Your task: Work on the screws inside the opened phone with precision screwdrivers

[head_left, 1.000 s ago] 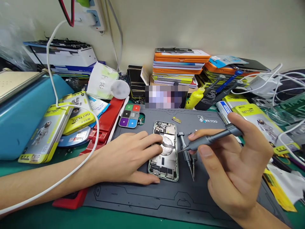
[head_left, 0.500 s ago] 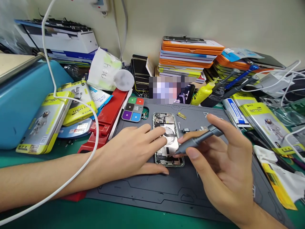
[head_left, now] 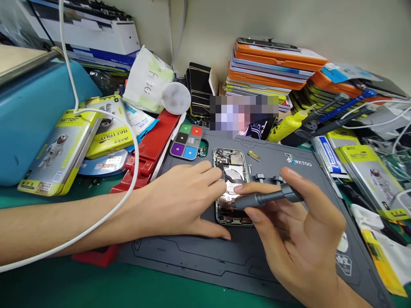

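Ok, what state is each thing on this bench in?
Phone: opened, insides showing, lying on the mat.
Screwdriver: gripped, slanting down toward the phone; tip contact unclear.
Left hand: bent over the phone's edge.
Right hand: gripping the screwdriver.
Spare screwdrivers: lying down, partly hidden.
Yellow bottle: tilted.
Orange boxes: stacked.

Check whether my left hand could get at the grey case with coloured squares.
Probably yes: nothing visible stands between your left hand and the case, though that hand rests at the opened rectangular phone.
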Demonstrator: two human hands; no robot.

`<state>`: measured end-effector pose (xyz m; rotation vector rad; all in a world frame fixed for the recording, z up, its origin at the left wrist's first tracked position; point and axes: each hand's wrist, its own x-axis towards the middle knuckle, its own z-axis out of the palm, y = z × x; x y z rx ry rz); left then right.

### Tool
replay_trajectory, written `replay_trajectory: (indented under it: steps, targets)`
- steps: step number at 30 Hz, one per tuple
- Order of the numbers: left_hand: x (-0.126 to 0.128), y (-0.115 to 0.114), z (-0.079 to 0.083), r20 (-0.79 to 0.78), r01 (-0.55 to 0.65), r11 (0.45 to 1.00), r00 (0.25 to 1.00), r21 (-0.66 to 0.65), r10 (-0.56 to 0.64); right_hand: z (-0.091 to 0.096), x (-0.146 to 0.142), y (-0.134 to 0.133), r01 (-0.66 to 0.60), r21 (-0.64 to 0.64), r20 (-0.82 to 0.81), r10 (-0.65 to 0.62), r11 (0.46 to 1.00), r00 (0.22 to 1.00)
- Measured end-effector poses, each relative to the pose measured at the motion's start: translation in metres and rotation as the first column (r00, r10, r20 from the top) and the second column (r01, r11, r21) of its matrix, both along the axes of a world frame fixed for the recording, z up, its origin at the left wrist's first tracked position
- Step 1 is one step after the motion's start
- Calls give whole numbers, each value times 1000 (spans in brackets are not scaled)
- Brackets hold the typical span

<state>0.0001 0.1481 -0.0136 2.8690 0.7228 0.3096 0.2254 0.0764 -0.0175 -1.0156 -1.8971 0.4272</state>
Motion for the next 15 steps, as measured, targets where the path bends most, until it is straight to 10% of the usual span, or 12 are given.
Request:
replay_trajectory:
  steps: [15]
  targets:
    - [-1, 5, -6, 62, 35, 999, 997, -3, -35, -7, 5, -1, -58, -8, 31, 58, 998, 998]
